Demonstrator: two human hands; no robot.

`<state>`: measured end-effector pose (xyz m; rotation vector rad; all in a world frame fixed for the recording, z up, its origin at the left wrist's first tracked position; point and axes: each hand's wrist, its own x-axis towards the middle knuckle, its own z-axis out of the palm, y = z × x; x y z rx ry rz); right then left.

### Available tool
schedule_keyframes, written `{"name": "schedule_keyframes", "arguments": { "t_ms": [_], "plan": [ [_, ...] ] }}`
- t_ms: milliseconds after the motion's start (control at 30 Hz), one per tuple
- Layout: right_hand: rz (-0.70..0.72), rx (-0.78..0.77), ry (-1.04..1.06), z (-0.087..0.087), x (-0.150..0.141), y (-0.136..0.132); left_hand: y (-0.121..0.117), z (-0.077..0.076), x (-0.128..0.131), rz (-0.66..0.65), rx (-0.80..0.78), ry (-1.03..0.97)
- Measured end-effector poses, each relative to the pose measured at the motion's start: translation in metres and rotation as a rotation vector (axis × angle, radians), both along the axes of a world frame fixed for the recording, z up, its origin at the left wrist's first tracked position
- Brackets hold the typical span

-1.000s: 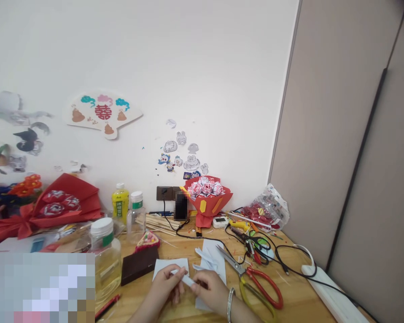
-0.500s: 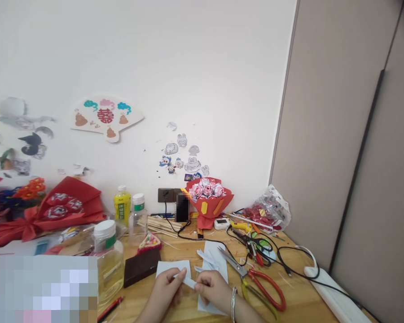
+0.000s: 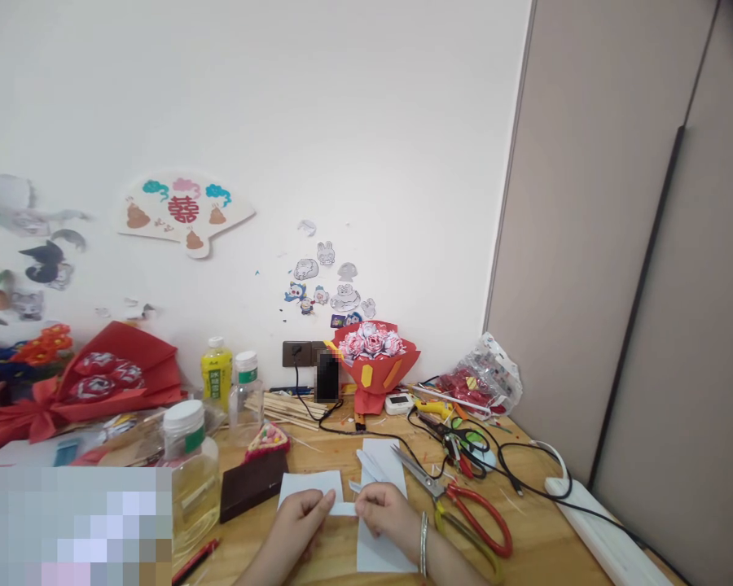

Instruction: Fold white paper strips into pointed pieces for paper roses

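Observation:
A narrow folded strip of white paper (image 3: 344, 509) is stretched level between my two hands. My left hand (image 3: 304, 518) pinches its left end between thumb and fingers. At the other end my right hand (image 3: 384, 514), with a silver bangle at the wrist, pinches it too. Beneath my left hand lies a white paper sheet (image 3: 310, 483). Under my right hand is another white sheet (image 3: 382, 558), with several folded paper pieces (image 3: 372, 466) on its upper part. Scissors with red handles (image 3: 477, 513) lie just right of my right hand, beside a yellow-handled tool (image 3: 464, 539).
A dark brown box (image 3: 253, 486) and a jar of yellowish liquid (image 3: 194, 492) stand to the left, near a red pen (image 3: 196, 561). Behind are a red-wrapped bouquet (image 3: 375, 374), wooden sticks (image 3: 290, 409) and tangled cables. A white power strip (image 3: 604, 529) lies right.
My hands have drawn slightly apart, and the paper strip has turned from slanted to level. The view has shifted slightly, moving the background left.

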<state>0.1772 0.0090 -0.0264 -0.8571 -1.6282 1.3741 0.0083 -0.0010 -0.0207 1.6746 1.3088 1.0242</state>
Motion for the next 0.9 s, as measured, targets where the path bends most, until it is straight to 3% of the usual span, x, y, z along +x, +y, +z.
{"name": "schedule_keyframes", "arguments": {
  "t_ms": [200,433,700,900],
  "plan": [
    [-0.055,0.040,-0.012,-0.002,-0.001,-0.001,-0.010,0.005,0.004,-0.114,-0.090,0.015],
    [-0.129,0.134,-0.172,-0.002,-0.004,-0.003,-0.014,0.010,0.007,-0.172,0.123,0.155],
    [-0.187,0.406,-0.374,-0.007,-0.006,-0.005,-0.021,0.013,0.008,-0.195,0.215,0.308],
    [-0.151,0.421,-0.431,-0.002,-0.005,-0.007,-0.022,0.011,0.007,-0.203,0.259,0.370]
  ]
}}
